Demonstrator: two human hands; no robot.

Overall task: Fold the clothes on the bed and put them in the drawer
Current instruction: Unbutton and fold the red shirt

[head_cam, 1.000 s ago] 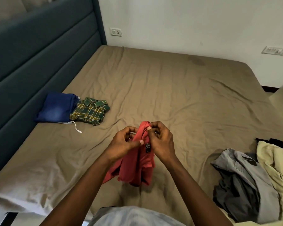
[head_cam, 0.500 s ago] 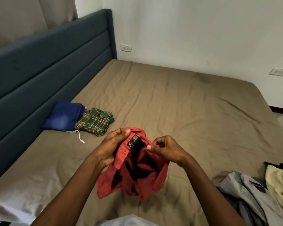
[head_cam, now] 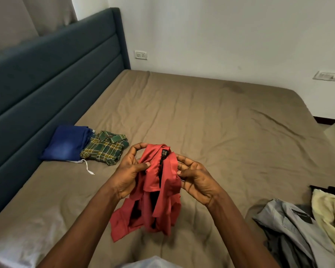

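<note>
A red shirt [head_cam: 155, 192] with a black neck label hangs bunched above the brown bed [head_cam: 211, 122], held up at its collar. My left hand [head_cam: 130, 171] pinches the collar's left side between thumb and fingers. On the right side of the collar, my right hand [head_cam: 195, 178] grips the cloth. A folded blue garment [head_cam: 66, 143] and a folded green plaid shirt [head_cam: 104, 147] lie side by side near the headboard. Unfolded grey clothes [head_cam: 290, 231] and a pale yellow garment [head_cam: 331, 217] are heaped at the lower right.
A dark blue padded headboard [head_cam: 46, 78] runs along the left. White walls with sockets stand behind the bed. A white pillow corner [head_cam: 17, 242] shows at the lower left. No drawer is in view.
Both hands have raised the red shirt and drawn the collar together, so the opened neck seen earlier is now narrow and upright. The camera has tilted up slightly.
</note>
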